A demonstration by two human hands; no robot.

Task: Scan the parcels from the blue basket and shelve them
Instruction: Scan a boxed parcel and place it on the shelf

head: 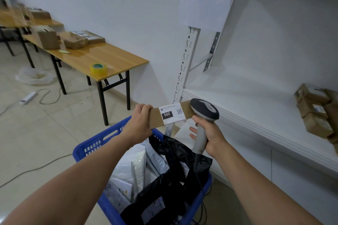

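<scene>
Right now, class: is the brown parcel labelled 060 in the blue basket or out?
Out: the left hand grips the parcel in the air, clear of the blue basket, beside the scanner.

Wall (pixel 128 5): plain white, evenly lit.
Floor (pixel 36 133): pale glossy tiles; a white power strip (pixel 27 98) and a thin grey cable (pixel 49 97) lie on it.
Near table (pixel 109 55): wooden top, black folding legs, beside the wall.
Far table (pixel 11 18): same kind, blurred.

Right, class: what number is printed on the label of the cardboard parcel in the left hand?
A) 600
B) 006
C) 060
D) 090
C: the label on the cardboard parcel, which the left hand grips, shows 060 in white on a black patch.
</scene>
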